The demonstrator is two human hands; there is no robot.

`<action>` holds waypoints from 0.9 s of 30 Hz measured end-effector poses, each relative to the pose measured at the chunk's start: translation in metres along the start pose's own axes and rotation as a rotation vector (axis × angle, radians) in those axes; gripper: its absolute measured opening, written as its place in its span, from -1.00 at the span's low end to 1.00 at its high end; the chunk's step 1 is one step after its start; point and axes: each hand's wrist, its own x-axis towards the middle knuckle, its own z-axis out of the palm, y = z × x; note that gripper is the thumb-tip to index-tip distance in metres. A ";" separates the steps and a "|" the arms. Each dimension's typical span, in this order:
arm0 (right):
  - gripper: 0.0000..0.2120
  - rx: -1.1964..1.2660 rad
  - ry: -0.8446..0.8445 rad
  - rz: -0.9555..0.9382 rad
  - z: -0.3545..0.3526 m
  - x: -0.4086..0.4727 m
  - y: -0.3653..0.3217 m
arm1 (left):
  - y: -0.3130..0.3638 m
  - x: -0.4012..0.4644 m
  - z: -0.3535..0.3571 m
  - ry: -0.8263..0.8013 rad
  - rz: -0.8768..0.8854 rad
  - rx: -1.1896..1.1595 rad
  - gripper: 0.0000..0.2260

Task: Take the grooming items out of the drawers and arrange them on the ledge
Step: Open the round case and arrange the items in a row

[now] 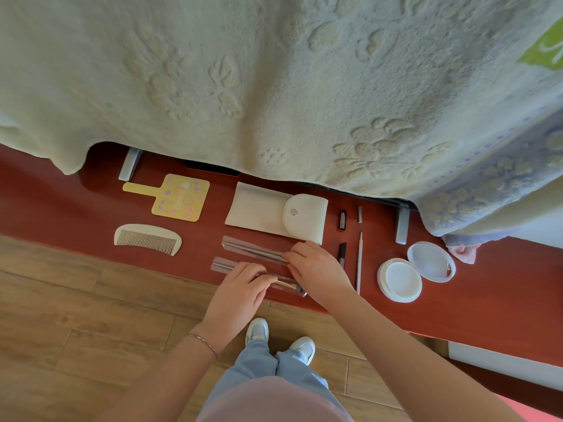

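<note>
Head view, looking down on a red-brown ledge point(487, 300) along a bed. Nearest the viewer, the left hand point(240, 290) lies with curled fingers gripping a metal tool in a clear sleeve point(227, 266) at the ledge's front edge. Just behind it, the right hand point(316, 269) pinches the end of a second sleeved tool point(253, 249), which lies parallel to the first. Right of the hands lie a dark capped stick point(342, 254) and a thin white stick point(359, 263); farther right sits an open round compact point(399, 280), its lid point(431, 261) folded back. Left of the hands rests a white comb point(147, 239). Behind the sleeved tools lies a white pouch point(268, 211) with a snap flap, and left of it a yellow hand mirror point(178, 197). Two small caps point(343, 220), possibly from the sticks, lie right of the pouch. A cream blanket point(274, 86) overhangs the ledge's back edge.
</note>
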 end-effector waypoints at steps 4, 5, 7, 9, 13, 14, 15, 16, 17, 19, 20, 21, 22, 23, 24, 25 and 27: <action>-0.80 0.025 0.045 0.001 -0.007 -0.001 -0.001 | 0.001 0.001 0.000 0.009 0.002 0.009 -0.80; -0.83 0.032 0.074 -0.002 -0.011 -0.001 -0.001 | 0.001 0.001 -0.001 0.012 0.007 0.018 -0.80; -0.86 0.038 0.143 0.013 -0.022 -0.003 -0.003 | 0.000 0.001 -0.007 0.026 0.006 0.051 -0.79; -0.77 0.054 0.216 0.068 -0.036 -0.008 -0.001 | -0.005 0.000 -0.018 0.054 -0.039 0.080 -0.77; -0.66 0.074 0.294 0.246 -0.057 -0.014 0.017 | -0.026 -0.004 -0.042 0.105 -0.206 0.156 -0.72; -0.65 0.074 0.277 0.275 -0.058 -0.013 0.021 | -0.029 -0.005 -0.047 0.108 -0.230 0.170 -0.72; -0.66 0.070 0.255 0.284 -0.059 -0.011 0.023 | -0.032 -0.006 -0.051 0.111 -0.246 0.180 -0.72; -0.68 0.066 0.229 0.278 -0.058 -0.009 0.024 | -0.033 -0.007 -0.055 0.113 -0.257 0.188 -0.72; -0.69 0.066 0.194 0.266 -0.056 -0.006 0.023 | -0.034 -0.010 -0.058 0.110 -0.270 0.196 -0.72; -0.68 0.068 0.145 0.226 -0.053 0.000 0.016 | -0.036 -0.016 -0.065 0.105 -0.298 0.215 -0.72; -0.67 0.065 0.134 0.201 -0.052 0.003 0.013 | -0.038 -0.018 -0.069 0.106 -0.311 0.225 -0.71; -0.68 0.066 0.119 0.181 -0.051 0.006 0.009 | -0.041 -0.021 -0.073 0.104 -0.326 0.233 -0.71; -0.67 0.065 0.105 0.162 -0.050 0.011 0.004 | -0.046 -0.023 -0.076 0.104 -0.345 0.242 -0.70; -0.66 0.062 0.086 0.144 -0.050 0.015 -0.001 | -0.052 -0.026 -0.080 0.104 -0.366 0.249 -0.70; -0.66 0.059 0.055 0.135 -0.051 0.020 -0.007 | -0.059 -0.028 -0.083 0.103 -0.383 0.255 -0.69; -0.65 0.055 0.019 0.130 -0.052 0.025 -0.013 | -0.066 -0.031 -0.085 0.097 -0.397 0.259 -0.68; -0.61 0.050 -0.039 0.119 -0.052 0.035 -0.025 | -0.081 -0.036 -0.086 0.072 -0.424 0.267 -0.67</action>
